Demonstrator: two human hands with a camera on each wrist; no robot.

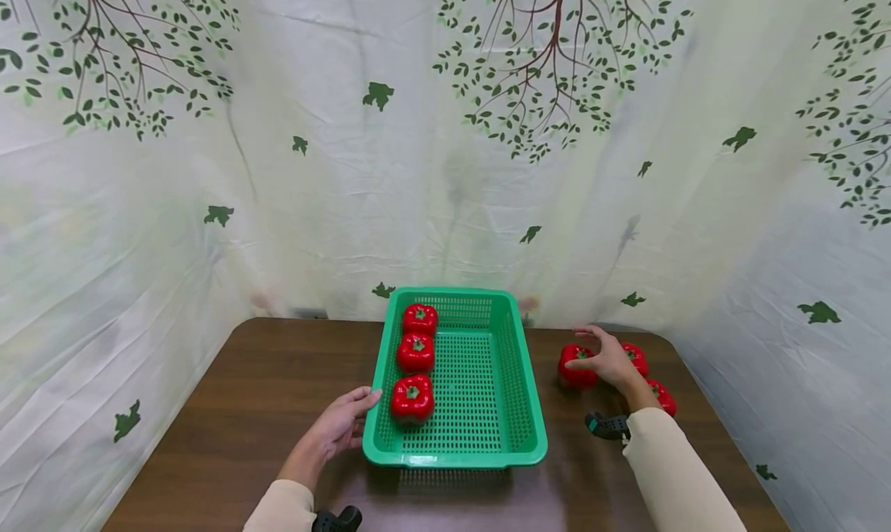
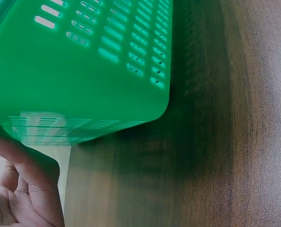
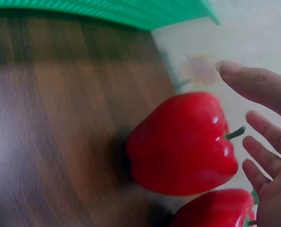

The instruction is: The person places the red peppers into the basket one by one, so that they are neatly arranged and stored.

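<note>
A green plastic basket (image 1: 455, 460) with many small holes stands at the middle of the bench (image 1: 299, 370), which has a dark wood look. Inside it, along the left side, three red peppers are placed in one row: the far pepper (image 1: 421, 318), the middle pepper (image 1: 415, 353) and the near pepper (image 1: 412, 400), all with the green stem showing. The right part of the basket shows its bare bottom. The left hand (image 1: 339, 425) holds the left rim of the basket close to its near corner, with the fingers narrow around this edge. The right hand (image 1: 607, 359) is on the right side of the bench, above a loose pepper (image 1: 574, 366); its fingers are spread wide around the stem side, and in the right wrist view there is a gap between them and the red skin. Two other peppers lie just beside, partly covered by this hand and wrist: one farther (image 1: 636, 357), one nearer (image 1: 663, 398). Behind the bench hangs a pale cloth (image 1: 313, 230) printed with branches and green leaves
</note>
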